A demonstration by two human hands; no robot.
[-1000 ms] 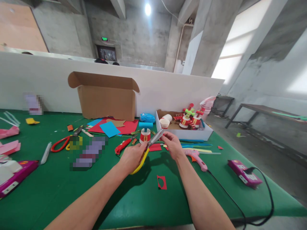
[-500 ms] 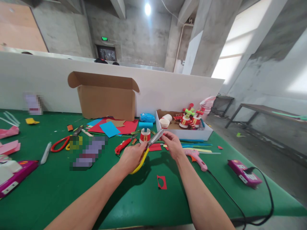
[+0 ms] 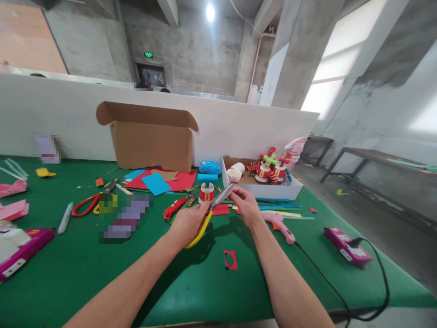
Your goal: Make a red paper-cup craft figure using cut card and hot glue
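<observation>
My left hand (image 3: 191, 224) is closed round the yellow-handled scissors (image 3: 222, 197), whose blades point up and to the right. By the blade tips, the fingers of my right hand (image 3: 246, 206) are pinched together. A little red shows there, but what they hold is too small to make out. Just behind my left hand stands a red and white paper cup (image 3: 206, 193) with a blue roll-shaped piece (image 3: 207, 178) above it. A red paper scrap (image 3: 234, 260) with a round hole cut in it lies on the green table below my hands.
A white box (image 3: 273, 192) of decorated cups stands behind my right hand. Beside that arm lies a pink glue gun (image 3: 282, 227), its cord near a purple box (image 3: 348, 247). Left are a red utility knife (image 3: 174, 208), red-handled scissors (image 3: 85, 206) and coloured paper sheets (image 3: 180, 181).
</observation>
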